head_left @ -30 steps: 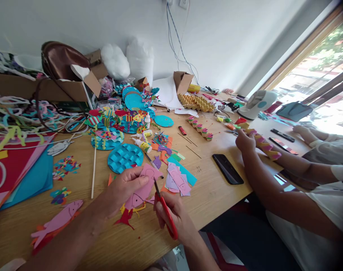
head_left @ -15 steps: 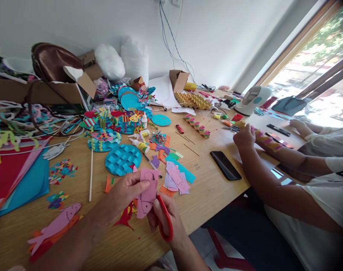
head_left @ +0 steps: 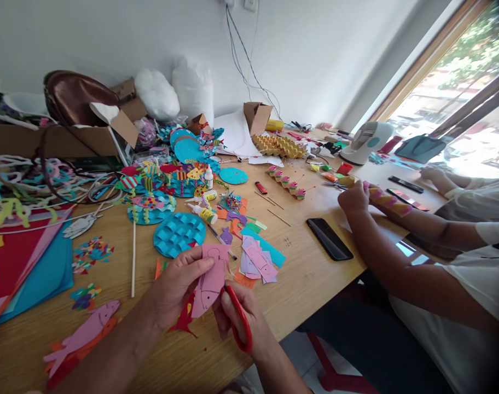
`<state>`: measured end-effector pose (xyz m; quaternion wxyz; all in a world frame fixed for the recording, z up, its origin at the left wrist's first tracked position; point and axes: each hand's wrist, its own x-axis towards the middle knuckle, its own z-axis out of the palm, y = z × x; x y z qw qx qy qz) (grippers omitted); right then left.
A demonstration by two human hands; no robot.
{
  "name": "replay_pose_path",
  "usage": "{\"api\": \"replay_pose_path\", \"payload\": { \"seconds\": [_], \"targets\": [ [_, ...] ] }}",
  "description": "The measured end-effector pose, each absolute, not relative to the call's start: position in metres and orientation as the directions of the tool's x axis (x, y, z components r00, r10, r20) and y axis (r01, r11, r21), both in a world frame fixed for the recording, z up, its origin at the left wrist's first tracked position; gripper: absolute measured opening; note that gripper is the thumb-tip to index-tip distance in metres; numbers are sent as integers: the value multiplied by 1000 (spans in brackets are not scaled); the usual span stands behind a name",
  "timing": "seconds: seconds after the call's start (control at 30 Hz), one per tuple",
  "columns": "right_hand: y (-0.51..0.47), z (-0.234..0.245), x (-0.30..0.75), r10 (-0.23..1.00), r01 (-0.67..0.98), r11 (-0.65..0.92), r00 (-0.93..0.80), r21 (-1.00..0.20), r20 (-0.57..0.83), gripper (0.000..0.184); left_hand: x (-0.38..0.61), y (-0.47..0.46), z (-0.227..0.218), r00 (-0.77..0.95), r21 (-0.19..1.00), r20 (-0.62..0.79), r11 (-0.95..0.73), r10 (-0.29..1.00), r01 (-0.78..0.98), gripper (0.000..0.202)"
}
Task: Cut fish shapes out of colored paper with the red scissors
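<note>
Gripping pink paper (head_left: 212,278) in left hand (head_left: 172,285) and red scissors (head_left: 242,314) in right hand (head_left: 253,307), just in from near edge of table (head_left: 284,290): best to rotate paper into the cut, snip short along pencilled-looking outline, keep left hand clear.

Flat pink paper piece (head_left: 213,280) bears dark fish linework; looped scissors handle (head_left: 241,312) solid red; round turquoise paper disc (head_left: 179,235) checkered with raised strips; rectangular phone (head_left: 330,239) black; wooden desk (head_left: 301,273) light brown.

1 pr red scissors (head_left: 247,326), 3 small btls (head_left: 206,213), 1 phone (head_left: 330,239), 2 wht bags (head_left: 157,94)
</note>
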<state>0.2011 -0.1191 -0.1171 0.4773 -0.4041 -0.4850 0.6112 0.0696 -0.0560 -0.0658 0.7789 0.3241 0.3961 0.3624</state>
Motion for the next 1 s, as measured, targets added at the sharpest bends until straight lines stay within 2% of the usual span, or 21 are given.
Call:
{"api": "replay_pose_path", "payload": {
  "seconds": [0.23, 0.53, 1.0],
  "targets": [
    [-120, -116, 193, 986, -166, -121, -130, -979, -100, 57, 75, -61, -70, 410, 858, -316, 442, 856, -261, 21],
    [-122, -124, 192, 994, -191, -58, -103, -980, -39, 57, 77, -63, -74, 412, 889, -315, 418, 855, -188, 17],
    [-123, -134, 191, 995, -219, -30, -96, -975, -9, 57, 77, -63, -75, 423, 882, -319, 428, 848, -195, 19]
  ]
}}
